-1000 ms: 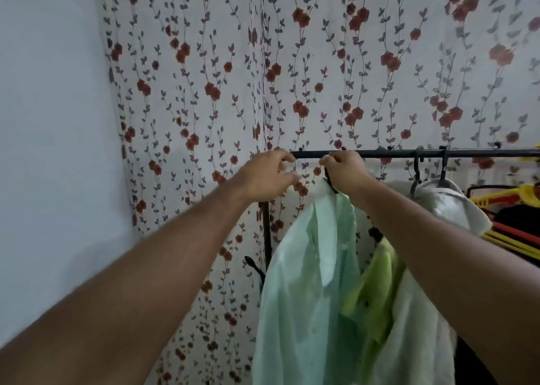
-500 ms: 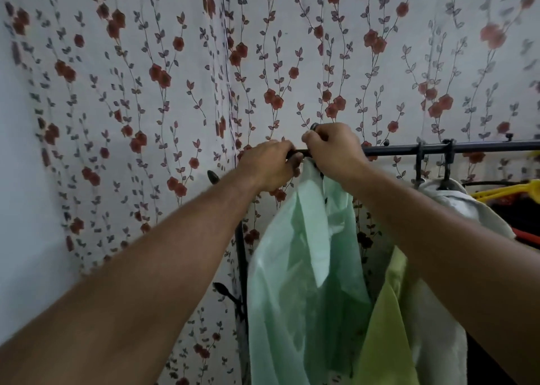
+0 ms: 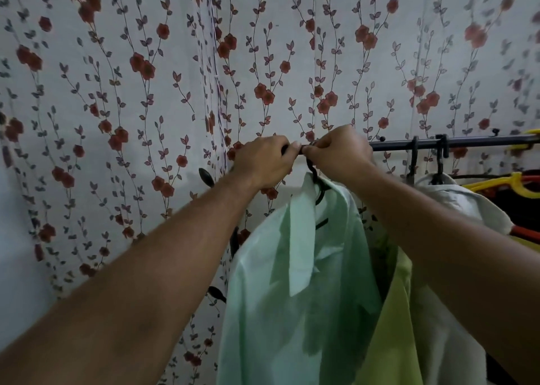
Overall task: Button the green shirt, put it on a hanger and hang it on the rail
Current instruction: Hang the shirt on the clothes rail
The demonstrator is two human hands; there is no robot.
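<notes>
Rail: one dark rail [image 3: 467, 143] was seen, run level in front of a flowered cloth [image 3: 131, 92]; every place below is given from it.

Hands: two were counted, both raised to the rail's left end and set knuckle to knuckle.

Left hand: the left hand [image 3: 263, 162] was curled round the very end of the rail, with a sliver of dark bar shown between its fingers.

Right hand: the right hand [image 3: 339, 153] was closed just beside it on the rail – thumb and forefinger pinched on the top of the hanger's hook.

Hanger: one black hanger [image 3: 317, 185] was seen, its neck run down from the rail into the shirt's collar. Whether the hook was seated over the rail could not be told, as it was covered by the fingers.

Green shirt: one green shirt [image 3: 292, 311] was hung directly below the rail's left end, draped on that hanger, collar uppermost.

Other garments: two were counted below the rail, right of the shirt – one yellow-green garment [image 3: 391, 340] touching it, then one pale garment [image 3: 467, 206].

Black hooks: two black hooks [image 3: 413, 156] were looped over the rail, further right.

Yellow hanger: one yellow hanger [image 3: 517, 185] was seen below the rail's far right.
</notes>
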